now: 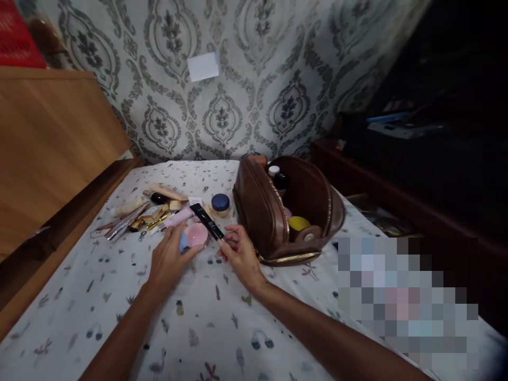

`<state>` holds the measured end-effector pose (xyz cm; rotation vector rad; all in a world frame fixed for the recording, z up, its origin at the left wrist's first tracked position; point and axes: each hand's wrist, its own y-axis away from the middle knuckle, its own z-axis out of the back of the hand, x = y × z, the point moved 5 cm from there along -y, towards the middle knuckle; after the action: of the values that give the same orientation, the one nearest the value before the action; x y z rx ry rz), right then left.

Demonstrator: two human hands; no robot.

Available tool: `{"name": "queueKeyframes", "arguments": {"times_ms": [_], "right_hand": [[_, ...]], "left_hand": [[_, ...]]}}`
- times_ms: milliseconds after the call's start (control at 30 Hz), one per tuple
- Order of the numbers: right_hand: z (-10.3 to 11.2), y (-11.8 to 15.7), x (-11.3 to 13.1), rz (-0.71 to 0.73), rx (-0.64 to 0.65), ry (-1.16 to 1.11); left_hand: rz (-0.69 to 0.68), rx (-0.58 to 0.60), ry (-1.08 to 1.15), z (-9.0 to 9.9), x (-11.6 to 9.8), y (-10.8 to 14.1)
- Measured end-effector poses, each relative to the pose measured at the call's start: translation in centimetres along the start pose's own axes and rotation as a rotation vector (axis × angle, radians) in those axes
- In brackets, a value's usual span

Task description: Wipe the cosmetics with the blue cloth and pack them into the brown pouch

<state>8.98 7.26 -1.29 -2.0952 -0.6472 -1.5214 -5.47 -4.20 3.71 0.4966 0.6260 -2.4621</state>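
My left hand (169,256) is closed around a small round pink container (196,235). Something light blue (183,242) shows between that container and my fingers. A slim black tube (207,221) with small pale print is pinched at its near end by my right hand (243,259). Just to the right of that hand stands a brown cosmetic bag (257,209), unzipped and gaping. Inside it are a yellow round item (298,223), a white cap (273,170) and a black-capped bottle (281,181); its lower contents are hidden.
Several cosmetics, including a silver tube (127,221), lie heaped left of my hands. A jar with a dark blue lid (220,202) stands between heap and bag. The printed white cloth (194,328) meets a patterned wall (222,116); wooden furniture (51,121) borders the left.
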Motion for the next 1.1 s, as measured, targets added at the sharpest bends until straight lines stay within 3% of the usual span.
{"name": "queueKeyframes", "arguments": {"times_ms": [100,267,400,533,633,733,800,867,900,967,1100], "right_hand": [[-0.4,0.6,0.9,0.046,0.059,0.013],[-1.3,1.9,2.6,0.131,0.202,0.231],[-1.5,2.1,2.9,0.104,0.237,0.205],[-1.8,2.0,2.7,0.1,0.29,0.194],[-1.8,2.0,2.3,0.05,0.298,0.191],[-1.7,2.1,2.1,0.031,0.279,0.198],[-1.8,2.1,2.1,0.045,0.277,0.197],[-2.0,2.2,2.0,0.054,0.295,0.171],[-2.2,2.2,1.8,0.042,0.305,0.141],[-2.4,2.1,1.3,-0.017,0.309,0.055],[-2.7,2.0,0.4,-0.12,0.298,-0.034]], "left_hand": [[0.093,-0.043,0.378,0.5,-0.5,0.2],[0.568,0.046,1.045,-0.7,-1.3,1.1],[0.709,-0.017,1.167,-0.6,-1.8,1.3],[0.689,-0.126,1.174,0.3,-1.0,0.8],[0.567,-0.356,0.964,2.2,0.3,0.6],[0.201,-0.629,0.488,4.4,-0.2,1.2],[-0.209,-0.563,0.217,4.0,-2.3,1.7],[-0.591,-0.353,0.028,2.3,-4.4,2.3],[-0.719,-0.262,-0.04,1.6,-5.0,2.5],[-0.804,-0.193,-0.128,0.9,-5.1,2.3],[-0.593,-0.287,-0.133,2.4,-2.5,0.4]]}}
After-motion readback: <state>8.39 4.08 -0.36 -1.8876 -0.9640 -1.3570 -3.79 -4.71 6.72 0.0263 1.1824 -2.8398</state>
